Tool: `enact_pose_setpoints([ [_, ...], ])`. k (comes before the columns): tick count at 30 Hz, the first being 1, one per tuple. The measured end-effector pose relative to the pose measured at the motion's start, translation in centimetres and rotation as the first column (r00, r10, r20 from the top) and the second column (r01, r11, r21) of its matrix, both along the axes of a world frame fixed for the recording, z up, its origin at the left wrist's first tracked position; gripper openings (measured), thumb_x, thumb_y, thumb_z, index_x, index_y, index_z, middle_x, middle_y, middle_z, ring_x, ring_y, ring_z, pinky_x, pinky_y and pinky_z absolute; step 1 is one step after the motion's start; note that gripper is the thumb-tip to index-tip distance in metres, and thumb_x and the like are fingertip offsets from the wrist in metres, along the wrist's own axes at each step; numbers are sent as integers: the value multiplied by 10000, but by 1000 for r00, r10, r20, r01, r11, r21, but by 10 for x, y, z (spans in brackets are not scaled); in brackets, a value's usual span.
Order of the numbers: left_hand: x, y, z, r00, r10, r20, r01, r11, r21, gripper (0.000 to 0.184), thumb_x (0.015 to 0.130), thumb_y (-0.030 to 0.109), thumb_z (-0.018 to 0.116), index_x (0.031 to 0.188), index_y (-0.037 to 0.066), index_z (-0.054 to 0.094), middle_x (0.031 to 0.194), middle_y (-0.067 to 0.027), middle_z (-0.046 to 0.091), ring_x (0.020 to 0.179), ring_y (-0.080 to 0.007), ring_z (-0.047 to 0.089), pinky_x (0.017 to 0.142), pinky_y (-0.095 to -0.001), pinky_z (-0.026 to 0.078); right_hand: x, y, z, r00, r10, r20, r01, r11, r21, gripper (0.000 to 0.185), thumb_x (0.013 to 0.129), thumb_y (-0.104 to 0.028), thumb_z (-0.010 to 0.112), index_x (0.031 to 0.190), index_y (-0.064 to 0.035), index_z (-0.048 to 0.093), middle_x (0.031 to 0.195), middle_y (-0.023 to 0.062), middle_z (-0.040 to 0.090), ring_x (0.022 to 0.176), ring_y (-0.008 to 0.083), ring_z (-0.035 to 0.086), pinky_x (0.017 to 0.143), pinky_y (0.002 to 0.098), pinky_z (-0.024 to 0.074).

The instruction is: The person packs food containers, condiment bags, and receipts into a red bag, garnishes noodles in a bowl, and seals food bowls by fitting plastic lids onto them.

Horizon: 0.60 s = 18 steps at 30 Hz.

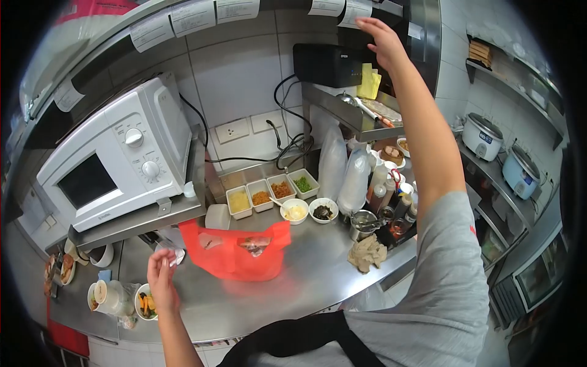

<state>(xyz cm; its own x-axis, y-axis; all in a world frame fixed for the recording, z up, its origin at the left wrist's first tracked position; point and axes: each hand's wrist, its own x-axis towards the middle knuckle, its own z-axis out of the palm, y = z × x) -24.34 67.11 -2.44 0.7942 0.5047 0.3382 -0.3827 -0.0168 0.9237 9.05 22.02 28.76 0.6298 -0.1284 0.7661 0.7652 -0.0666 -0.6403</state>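
My right hand is raised high at the upper right, its fingers stretched toward a printed paper slip hanging from the shelf edge. I cannot tell whether the fingertips touch the slip. Low on the left, my left hand is held above the steel counter with loosely bent fingers and nothing visible in it. Just right of it stands a red plastic bag with something packed inside, only partly seen through its openings. A white bowl of yellow and dark food sits beside my left wrist, partly hidden.
A white microwave stands on a raised shelf at left. Behind the bag are several food tubs, a bowl of dark food and a crumpled brown cloth. Bottles crowd the right, below a black printer.
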Motion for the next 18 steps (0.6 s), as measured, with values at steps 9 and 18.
enact_pose_setpoints([
  [9,16,-181,19,894,-424,144,434,900,-45,541,859,192,619,1284,-19,361,1193,-153,523,1132,-241,508,942,-341,422,-30,-12,-62,836,485,257,-515,855,65,200,748,11,549,934,22,621,832,140,637,745,218,617,666,320,503],
  [18,88,-361,-83,955,-272,-120,229,930,-288,229,848,21,608,1071,10,556,1002,-77,631,900,-131,598,832,-292,464,-149,-125,-359,900,436,13,-357,754,-552,84,758,-77,668,840,-93,664,811,55,607,781,173,611,658,290,493],
])
